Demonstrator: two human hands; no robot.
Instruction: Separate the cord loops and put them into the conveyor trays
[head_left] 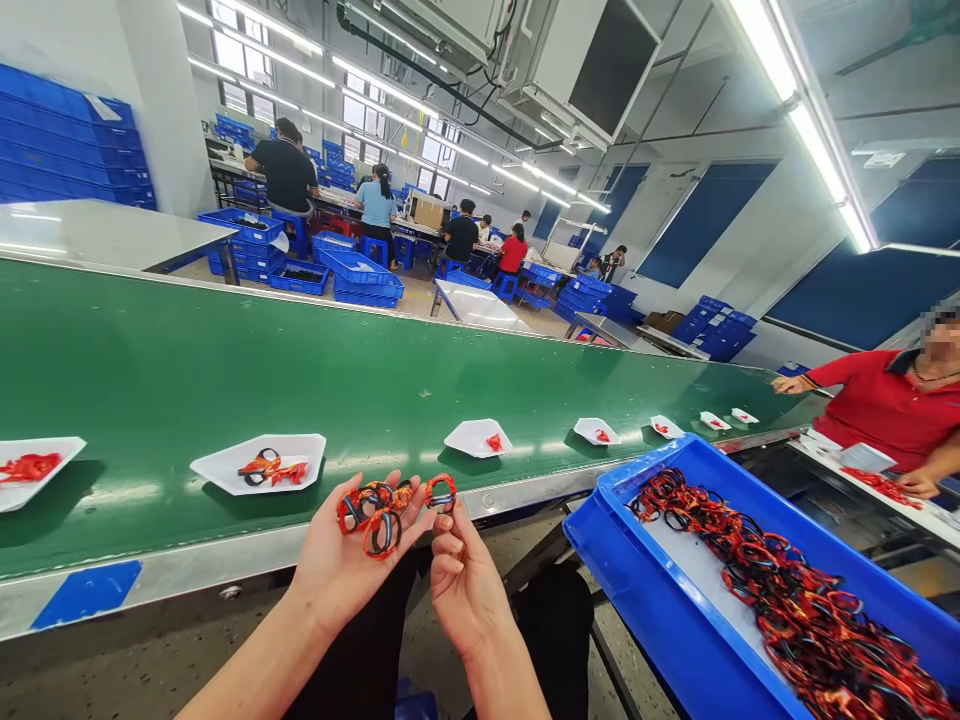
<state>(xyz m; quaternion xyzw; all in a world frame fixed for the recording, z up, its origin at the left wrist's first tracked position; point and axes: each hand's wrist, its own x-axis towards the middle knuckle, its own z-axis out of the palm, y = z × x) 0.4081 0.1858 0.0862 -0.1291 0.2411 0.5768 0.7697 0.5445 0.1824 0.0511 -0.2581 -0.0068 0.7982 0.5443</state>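
Note:
My left hand (334,555) is turned palm up in front of the belt's near edge. Several red, orange and black rings, which look like hair ties (381,533), are cupped on its palm and fingers. Close beside it, my right hand (466,590) pinches one similar hair tie (441,492) upright between thumb and fingertips, touching the left hand's fingers. Just beyond, on the green belt, a white tray (307,449) carries a black-and-orange ring and some red pieces. Another white tray (469,437) with a small red piece is further right.
A blue bin (645,590) full of hair ties stands at my right against the green conveyor belt (420,370). More white trays (598,430) line the belt. A person in a red shirt (862,400) sits at the far right, one arm reaching over the belt. Other people work behind.

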